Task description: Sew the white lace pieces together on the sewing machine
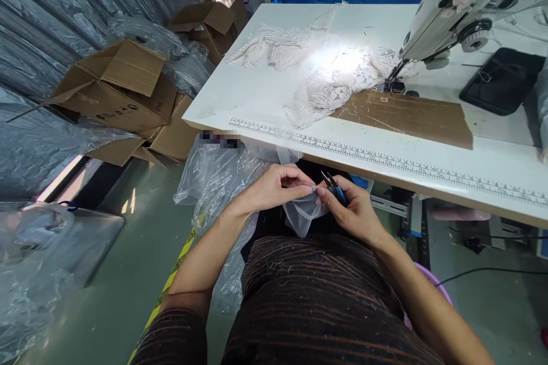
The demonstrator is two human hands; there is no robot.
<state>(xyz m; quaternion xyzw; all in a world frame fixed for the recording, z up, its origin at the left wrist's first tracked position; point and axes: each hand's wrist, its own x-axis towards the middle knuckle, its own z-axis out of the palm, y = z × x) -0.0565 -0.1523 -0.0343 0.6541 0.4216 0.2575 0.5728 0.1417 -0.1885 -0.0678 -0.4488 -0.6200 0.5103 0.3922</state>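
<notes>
Over my lap, my left hand (285, 187) pinches the edge of a thin, sheer white fabric piece (303, 214) between thumb and fingers. My right hand (349, 205) meets it there, thumb and forefinger on the same edge. Tucked in the right palm is a pair of blue-handled thread snips (336, 189), blades pointing up and left. The fabric hangs below both hands in a soft point. Ahead on the white sewing table (214, 100), white lace fabric (319, 94) lies bunched, reaching under the sewing machine's (454, 11) needle area.
A printed ruler (363, 155) runs along the table's front edge. Brown cardboard (411, 117) lies by the needle, with a black tray-like item (500, 81) to its right. Open cardboard boxes (124, 91) and clear plastic sheeting (214, 177) stand left. A pink-purple rim (434, 282) shows low right.
</notes>
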